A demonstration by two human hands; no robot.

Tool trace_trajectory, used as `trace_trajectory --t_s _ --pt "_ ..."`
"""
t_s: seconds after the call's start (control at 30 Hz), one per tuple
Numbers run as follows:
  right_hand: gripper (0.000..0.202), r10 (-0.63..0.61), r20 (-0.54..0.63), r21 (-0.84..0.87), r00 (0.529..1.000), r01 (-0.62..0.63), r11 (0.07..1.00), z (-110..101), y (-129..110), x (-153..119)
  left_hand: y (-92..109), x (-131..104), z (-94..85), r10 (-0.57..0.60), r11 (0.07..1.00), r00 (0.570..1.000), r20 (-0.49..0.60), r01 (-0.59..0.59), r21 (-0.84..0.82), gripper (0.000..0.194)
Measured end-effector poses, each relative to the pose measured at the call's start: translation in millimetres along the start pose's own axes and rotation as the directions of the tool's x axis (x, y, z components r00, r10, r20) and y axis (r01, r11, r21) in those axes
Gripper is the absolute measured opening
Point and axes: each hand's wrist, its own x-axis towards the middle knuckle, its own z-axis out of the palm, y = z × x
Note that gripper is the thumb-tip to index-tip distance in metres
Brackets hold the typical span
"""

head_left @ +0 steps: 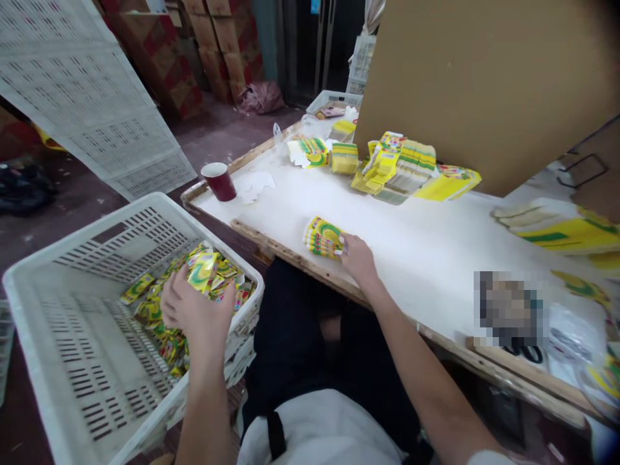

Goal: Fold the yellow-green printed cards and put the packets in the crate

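Note:
My left hand (pixel 198 307) is over the right part of a white plastic crate (pixel 97 258), its fingers spread. A yellow and green packet (pixel 202 270) shows just beyond its fingers; whether they touch is unclear. Many small yellow-green packets (pixel 167 349) lie in the crate. On the white table (pixel 290 200), my right hand (pixel 357 258) has its fingers closed on the right end of a small fanned stack of yellow packets (pixel 322 237), near the table's wooden edge.
A dark red mug (pixel 219 181) stands at the table's left corner. Stacks of yellow cards (pixel 400 165) sit along the back, before a large brown board (pixel 484 84). Black scissors (pixel 526 350) lie at the right. Cartons (pixel 232 39) are piled behind.

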Motion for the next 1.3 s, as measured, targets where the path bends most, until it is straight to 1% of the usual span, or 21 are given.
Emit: trace_trajectory --t_s 0.1,0.17,0.23,0.3,0.33,0.43,0.47,0.5,0.57,0.6,0.63,0.67,0.73,0.8,0.87,0.93,0.97,1.03,1.13,1.23,1.3 --pt "0.036 -0.008 0.017 -0.033 1.0 0.009 0.999 10.4 -0.2 2.6 1.4 -7.2 7.2 0.171 0.979 0.978 0.119 -0.155 -0.133 0.064" --pt "0.037 -0.003 0.004 -0.03 1.0 0.003 1.0 12.2 -0.7 2.1 12.4 -21.2 15.4 0.323 0.921 0.915 0.244 -0.244 -0.305 0.051" --pt "0.039 0.003 -0.015 -0.012 1.0 -0.003 1.0 11.8 -0.3 2.2 26.2 -38.8 22.7 0.422 0.851 0.843 0.333 -0.241 -0.467 0.044" --pt "0.039 0.009 -0.043 0.031 0.999 -0.008 0.999 10.5 0.5 1.7 38.0 -55.6 27.2 0.488 0.78 0.771 0.408 -0.175 -0.601 0.045" --pt "0.039 0.013 -0.055 0.06 0.998 -0.01 0.998 9.4 0.4 0.6 42.3 -62.5 28.6 0.502 0.747 0.737 0.453 -0.105 -0.656 0.047" --pt "0.036 0.031 -0.084 0.209 0.996 -0.013 0.978 3.6 -6.3 -9.9 50.0 -73.6 31.3 0.479 0.61 0.664 0.574 0.218 -0.761 0.058" --pt "0.036 0.037 -0.084 0.292 0.996 -0.011 0.956 0.6 -11.6 -16.5 52.1 -74.1 31.8 0.465 0.526 0.659 0.591 0.332 -0.783 0.062" --pt "0.038 0.052 -0.088 0.455 0.995 -0.007 0.89 -2.8 -18.5 -24.8 54.5 -73.3 32.0 0.451 0.414 0.671 0.588 0.426 -0.804 0.064" --pt "0.042 0.004 0.012 0.711 1.0 -0.012 0.703 -9.7 -36.3 -45.9 61.6 -69.1 30.4 0.401 0.158 0.734 0.548 0.535 -0.83 0.061" --pt "0.042 -0.075 0.131 0.773 0.989 -0.054 0.632 -12.6 -46.5 -57.8 66.1 -66.2 28.5 0.361 0.044 0.768 0.529 0.553 -0.832 0.057" --pt "0.041 -0.163 0.25 0.816 0.954 -0.117 0.567 -14.8 -56.6 -69.9 70.9 -63.1 25.9 0.312 -0.044 0.796 0.518 0.557 -0.83 0.053" --pt "0.04 -0.226 0.324 0.851 0.919 -0.179 0.493 -15.9 -66.3 -81.3 75.6 -60.1 23.0 0.264 -0.107 0.818 0.512 0.552 -0.827 0.049" --pt "0.036 -0.277 0.384 0.878 0.881 -0.255 0.405 -14.8 -81.7 -99.9 82.8 -55.0 18.1 0.163 -0.185 0.857 0.489 0.514 -0.838 0.043" --pt "0.042 -0.27 0.387 0.864 0.881 -0.245 0.439 -10.3 -89.9 -110.0 84.9 -52.4 16.9 0.073 -0.176 0.887 0.457 0.462 -0.869 0.037" --pt "0.047 -0.23 0.388 0.834 0.892 -0.234 0.499 -4.9 -90.2 -111.6 81.6 -53.2 20.1 0.042 -0.057 0.891 0.451 0.453 -0.89 0.035" --pt "0.04 -0.174 0.388 0.826 0.905 -0.258 0.501 -1.3 -84.1 -106.8 74.9 -56.6 25.8 0.079 0.068 0.883 0.463 0.459 -0.886 0.038" --pt "0.035 -0.148 0.38 0.833 0.913 -0.269 0.483 -1.0 -79.3 -103.2 71.1 -58.8 28.8 0.12 0.091 0.877 0.466 0.458 -0.885 0.042" --pt "0.024 -0.108 0.331 0.838 0.937 -0.24 0.489 -3.7 -67.8 -95.7 64.7 -62.6 33.7 0.198 0.074 0.866 0.46 0.454 -0.888 0.046" --pt "0.015 -0.081 0.222 0.777 0.972 -0.126 0.616 -14.2 -50.4 -88.3 59.6 -65.2 36.2 0.202 0.071 0.861 0.467 0.463 -0.884 0.034" --pt "0.015 -0.092 0.063 0.622 0.994 0.033 0.782 -27.7 -36.2 -85.5 58.2 -61.8 29.0 0.191 0.197 0.859 0.474 0.44 -0.876 0.027" --pt "0.019 -0.123 -0.098 0.455 0.988 0.155 0.877 -36.6 -29.7 -84.2 58.0 -56.7 17.8 0.218 0.3 0.89 0.401 0.33 -0.895 0.032"
